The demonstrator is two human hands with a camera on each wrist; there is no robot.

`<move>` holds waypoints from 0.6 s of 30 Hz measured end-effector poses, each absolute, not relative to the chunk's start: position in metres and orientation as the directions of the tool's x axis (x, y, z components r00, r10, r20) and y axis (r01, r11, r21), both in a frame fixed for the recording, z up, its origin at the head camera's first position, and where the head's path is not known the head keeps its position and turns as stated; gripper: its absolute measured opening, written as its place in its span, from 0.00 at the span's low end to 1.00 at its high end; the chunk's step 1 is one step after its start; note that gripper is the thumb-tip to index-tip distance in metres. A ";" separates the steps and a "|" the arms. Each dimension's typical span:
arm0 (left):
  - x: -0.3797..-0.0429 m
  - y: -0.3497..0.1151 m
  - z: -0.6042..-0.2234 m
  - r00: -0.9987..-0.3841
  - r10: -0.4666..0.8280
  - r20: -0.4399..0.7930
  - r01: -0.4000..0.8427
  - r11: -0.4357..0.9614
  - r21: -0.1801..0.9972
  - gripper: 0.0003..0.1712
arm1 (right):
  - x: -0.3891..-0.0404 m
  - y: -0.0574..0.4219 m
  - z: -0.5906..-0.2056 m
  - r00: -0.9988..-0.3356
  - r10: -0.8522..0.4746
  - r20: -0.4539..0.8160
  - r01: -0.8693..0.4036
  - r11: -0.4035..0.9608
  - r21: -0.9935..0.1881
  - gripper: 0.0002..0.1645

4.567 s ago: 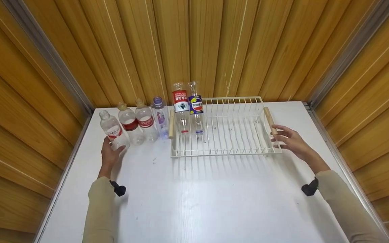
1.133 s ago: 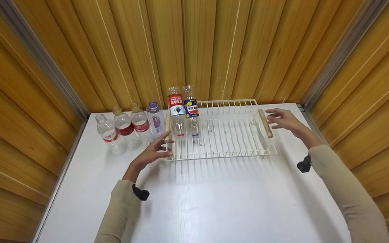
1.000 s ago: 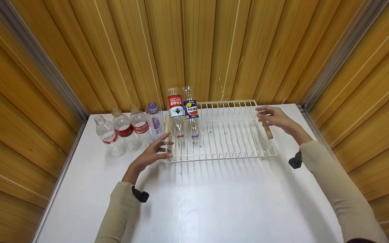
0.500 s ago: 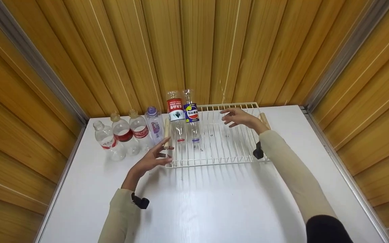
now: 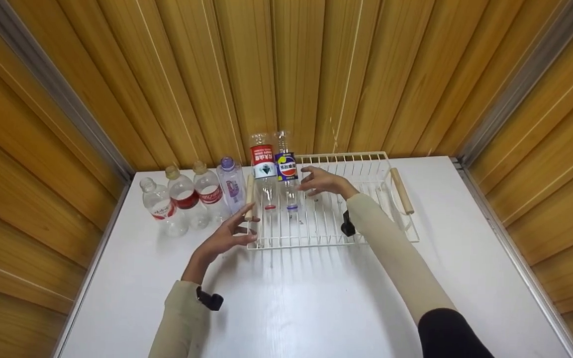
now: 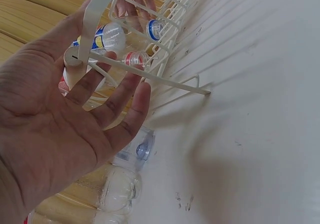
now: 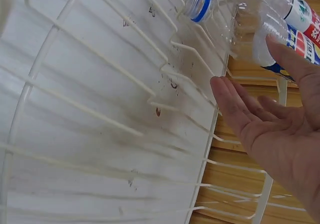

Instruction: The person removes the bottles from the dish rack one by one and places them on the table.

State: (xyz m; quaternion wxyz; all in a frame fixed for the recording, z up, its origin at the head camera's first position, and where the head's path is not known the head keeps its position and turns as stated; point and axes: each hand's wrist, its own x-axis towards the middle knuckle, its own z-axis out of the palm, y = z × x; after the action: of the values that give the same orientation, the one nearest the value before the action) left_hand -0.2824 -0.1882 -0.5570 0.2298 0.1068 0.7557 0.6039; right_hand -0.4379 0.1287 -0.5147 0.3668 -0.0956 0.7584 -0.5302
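A white wire dish rack (image 5: 316,245) with wooden handles stands at the back of the white table. My left hand (image 5: 222,241) holds its left end, thumb at the near corner and fingers bent around the wooden handle (image 5: 250,191). Two empty plastic bottles lean neck-down in the rack's left part: one with a red-and-white label (image 5: 263,161) and a red neck ring, the other a Pepsi bottle (image 5: 286,166) with a blue ring. My right hand (image 5: 324,180) hovers over the rack just right of the Pepsi bottle, thumb and fingers apart, holding nothing; in the right wrist view the thumb (image 7: 282,51) overlaps its label.
Left of the rack several uncapped empty bottles stand in a row: a clear one with a red-and-white label (image 5: 162,209), two Coca-Cola-like red-labelled ones (image 5: 185,200) (image 5: 211,195), and a purple-tinted one (image 5: 233,186). Wooden panel walls (image 5: 296,74) enclose the table's back and sides.
My left hand has left the leftmost bottle, now standing upright, and moved to the rack's left end. My right hand has gone from the right handle leftward across the rack to the Pepsi bottle.
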 end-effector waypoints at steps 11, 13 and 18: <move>-0.281 -0.189 -0.557 -0.873 0.421 -0.247 -0.148 0.255 0.956 0.53 | -0.426 0.103 -0.513 -0.707 -0.540 -0.456 0.258 0.404 -0.878 0.49; -0.281 -0.188 -0.557 -0.870 0.419 -0.259 -0.160 0.256 0.953 0.53 | -0.424 0.101 -0.513 -0.716 -0.528 -0.458 0.252 0.417 -0.873 0.48; -0.282 -0.187 -0.554 -0.867 0.420 -0.267 -0.170 0.254 0.952 0.55 | -0.423 0.101 -0.511 -0.733 -0.504 -0.458 0.267 0.405 -0.874 0.45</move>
State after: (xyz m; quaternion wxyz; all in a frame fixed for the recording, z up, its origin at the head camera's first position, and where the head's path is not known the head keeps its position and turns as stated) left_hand -0.2824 -0.1875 -0.5542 0.2439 0.0830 0.7533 0.6051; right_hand -0.4226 0.1007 -0.5113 0.3572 -0.0779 0.7583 -0.5397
